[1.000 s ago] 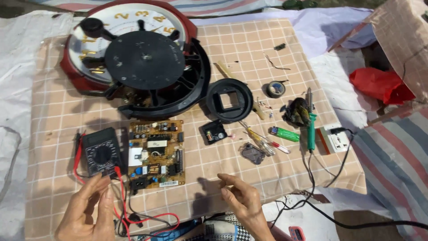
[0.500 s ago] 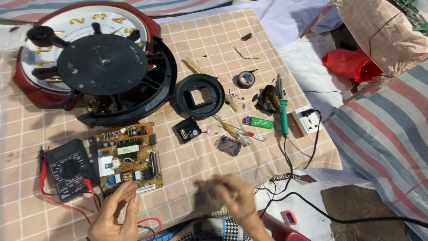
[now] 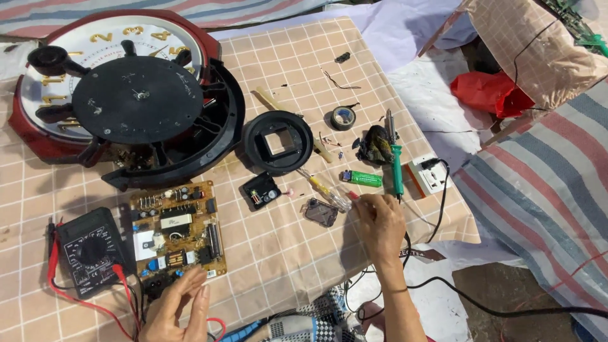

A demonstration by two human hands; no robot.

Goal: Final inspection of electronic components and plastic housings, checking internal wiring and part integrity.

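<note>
2 hands work on the checked surface [image 3: 285, 253]: the left hand [image 3: 174, 310], fingers loose and holding nothing, touches 1 circuit board [image 3: 177, 231] at its 6 o'clock edge; the right hand [image 3: 380, 221] pinches 1 screwdriver [image 3: 326, 190]. 1 multimeter [image 3: 88, 250] lies at the board's 9 o'clock.

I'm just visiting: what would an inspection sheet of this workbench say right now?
Surface: checked cloth over a table.
Job's things: circuit board; clear-handled screwdriver.
Clutter: multimeter, clock, black round housing, ring part, tape roll, green lighter, soldering iron.
Grips: left hand open at the board's near edge; right hand by the screwdriver tip, grip unclear.
Cables: red test leads; black cord.
Surroundings: striped sheet, red bag.
</note>
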